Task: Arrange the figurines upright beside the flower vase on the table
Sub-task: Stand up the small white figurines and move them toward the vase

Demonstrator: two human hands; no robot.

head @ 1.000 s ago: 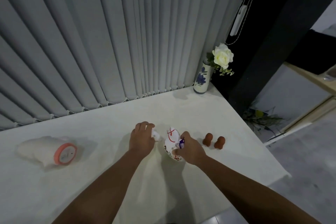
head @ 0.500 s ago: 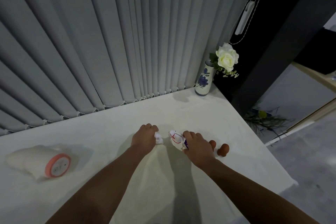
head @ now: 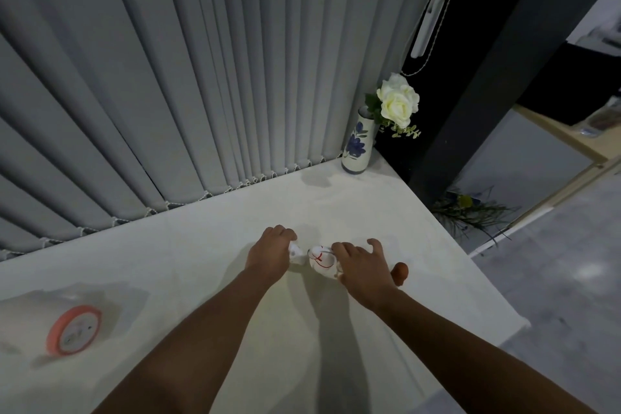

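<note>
A glossy white ceramic figurine with thin red line markings [head: 322, 260] sits near the middle of the pale table [head: 208, 245], tilted rather than upright. The right hand [head: 364, 267] covers its right side, thumb and forefinger closed on it while the remaining fingers spread loosely above the table. Just left of it, almost touching, a smaller plain white figurine [head: 295, 251] is pinched in the curled fingers of the left hand [head: 268, 254] (most of this piece is hidden by the hand). A small rounded reddish-brown figurine [head: 400, 273] stands just beyond the right hand. Well apart, at the far corner against the grey vertical blinds [head: 201, 77], stands the white cylindrical vase painted with blue flowers [head: 357, 146], holding a cream rose [head: 398, 102]. A white roll with a coral-pink end [head: 72, 329] lies at the table's left.
</note>
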